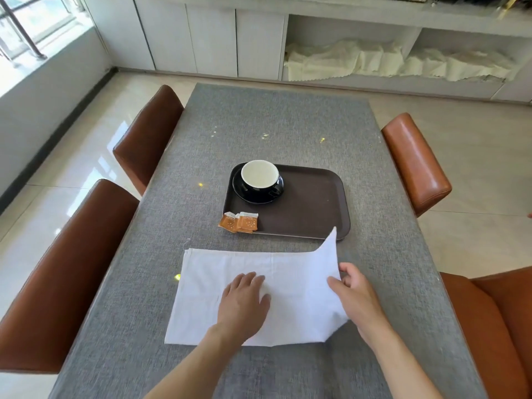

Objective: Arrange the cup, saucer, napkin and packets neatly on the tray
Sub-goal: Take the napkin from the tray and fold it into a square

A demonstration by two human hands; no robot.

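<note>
On the napkin [218,283] left hand [244,300] lies flat; right hand [357,298] pinches its edge

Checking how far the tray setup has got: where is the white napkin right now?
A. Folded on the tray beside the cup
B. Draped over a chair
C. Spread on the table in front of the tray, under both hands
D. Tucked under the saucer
C: the napkin lies on the table before the tray, the left hand flat on it, the right hand lifting its right edge.

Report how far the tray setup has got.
Done: the cup sits on its saucer at the tray's far left corner. In hand: the left hand presses the napkin flat on the table while the right hand lifts its right edge to fold. Left: placing the napkin and straightening the packets, which overhang the tray's rim.
</note>
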